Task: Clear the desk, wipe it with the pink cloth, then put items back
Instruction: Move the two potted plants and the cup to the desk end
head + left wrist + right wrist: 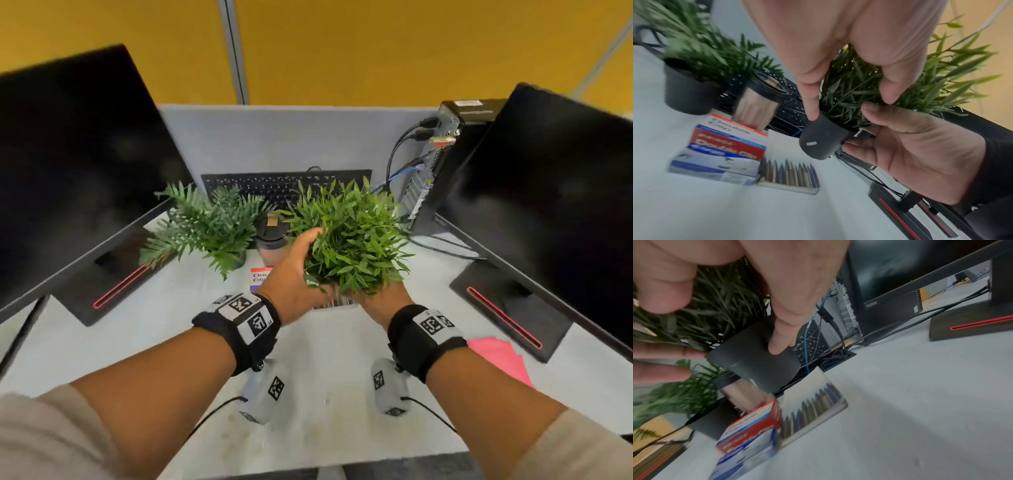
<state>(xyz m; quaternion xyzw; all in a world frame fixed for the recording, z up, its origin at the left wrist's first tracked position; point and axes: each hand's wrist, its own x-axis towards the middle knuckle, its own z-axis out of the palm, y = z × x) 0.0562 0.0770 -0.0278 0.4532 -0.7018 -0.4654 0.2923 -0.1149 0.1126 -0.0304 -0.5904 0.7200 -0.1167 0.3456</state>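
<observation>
Small potted plant (352, 240), dark pot (821, 141), is held above the bench (325, 377) w/ both hands, tilted, clear of the surface in both wrist views; left hand (291, 274) on pot's left side, fingers (812, 104) curled down onto the rim and wall; right hand (380, 305) under and behind the pot, fingers (780, 344) clamped on the pot wall, thumb at the leaves.

Directly below pot: clear pen box (791, 177) flat on bench, touching a Double Clip box (723, 154) on its left; behind those a cup w/ black lid (272, 240), upright; left of cup a 2nd potted plant (209, 226) standing on bench.

Black keyboard (284, 183) propped at the rear against grey partition (274, 137); small PC unit (442, 154) w/ cables at rear right.

Two dark monitors: left monitor (78, 164), right monitor (555, 192), each on a base w/ red stripe.

Pink cloth (500, 359) lies on bench near right, just beside right monitor base, partly hidden by right forearm; untouched by either hand.
</observation>
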